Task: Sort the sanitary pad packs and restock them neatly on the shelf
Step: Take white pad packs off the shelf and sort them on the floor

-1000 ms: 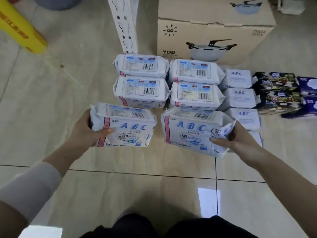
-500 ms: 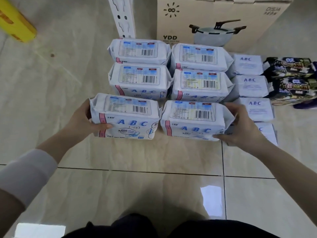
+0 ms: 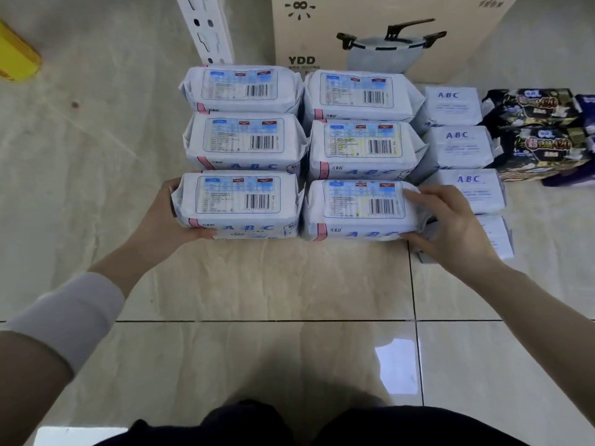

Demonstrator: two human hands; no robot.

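Now lowered onto the glossy beige tiled floor (image 3: 257,284), where a second ago held tilted and raised. Leftmost, a yellow block (image 3: 16,59) at the frame edge, well apart. Next, left hand (image 3: 167,217) wrapped round the left end of the near-left white plastic ABC pad pack (image 3: 238,204), thumb under its front edge, fingers hidden behind. Just beside it, the near-right white ABC pad pack (image 3: 360,209), barcode side up, gripped at its right end by the right hand (image 3: 450,230), fingers (image 3: 418,196) spread over the top, thumb along the front. Behind these, four matching white packs (image 3: 244,117) in two rows, so a third row now lined up, close against the second. Further back, a white perforated shelf upright (image 3: 209,30) and a tan cardboard box printed with a pot (image 3: 370,33). Rightward, a column of smaller white ABC packs (image 3: 457,136), then dark black-and-gold packs (image 3: 534,123). Likely meaning: sorting of this kind nearly grouped, release next, shelving not yet begun
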